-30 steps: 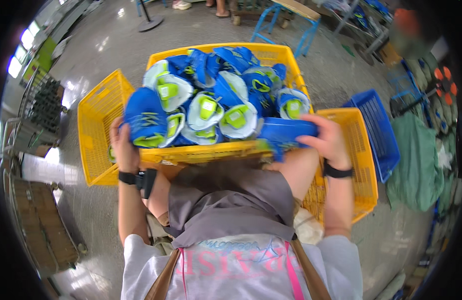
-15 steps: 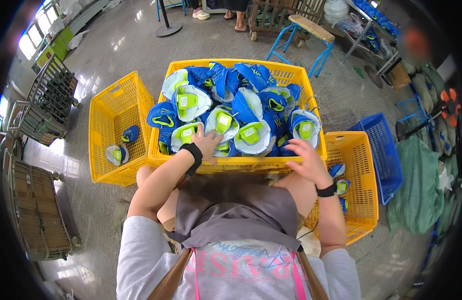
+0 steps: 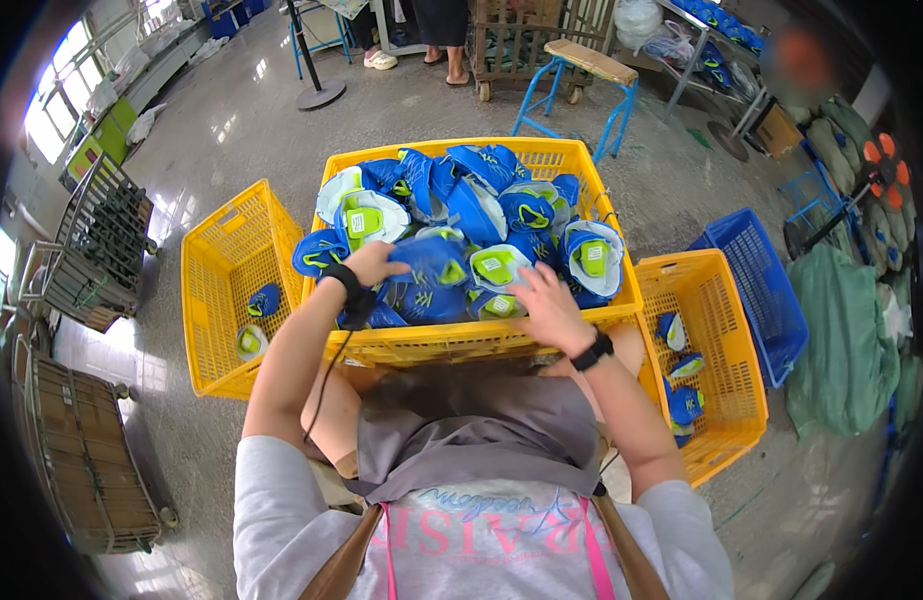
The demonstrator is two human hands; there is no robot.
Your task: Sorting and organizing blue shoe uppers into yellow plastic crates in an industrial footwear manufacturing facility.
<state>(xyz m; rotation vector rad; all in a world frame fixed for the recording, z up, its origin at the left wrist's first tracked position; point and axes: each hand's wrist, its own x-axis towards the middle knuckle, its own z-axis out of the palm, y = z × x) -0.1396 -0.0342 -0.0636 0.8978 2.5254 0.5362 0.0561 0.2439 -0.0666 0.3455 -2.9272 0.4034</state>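
A yellow crate (image 3: 451,345) in front of me is heaped with blue shoe uppers (image 3: 478,212) with lime-green and white linings. Near its front left, my left hand (image 3: 374,263) is closed on the edge of a blue shoe upper (image 3: 430,260), smeared by motion, above the pile. My right hand (image 3: 553,314) is over the crate's front rim. Its fingers are spread, with the tips at a white-lined upper with a lime-green tongue (image 3: 497,268); whether they press on it I cannot tell. Both wrists wear black bands.
A yellow crate (image 3: 206,330) at left holds a few uppers; another yellow crate (image 3: 726,400) at right holds several. Beyond that stand a blue crate (image 3: 756,290) and a green sack (image 3: 841,330). A stool (image 3: 588,60) and trolleys stand around. People's legs show at the far side.
My left hand has picked up a blue upper and moved slightly left with it. My right hand has moved left and inward, from the crate's right front to the uppers. The view has shifted slightly.
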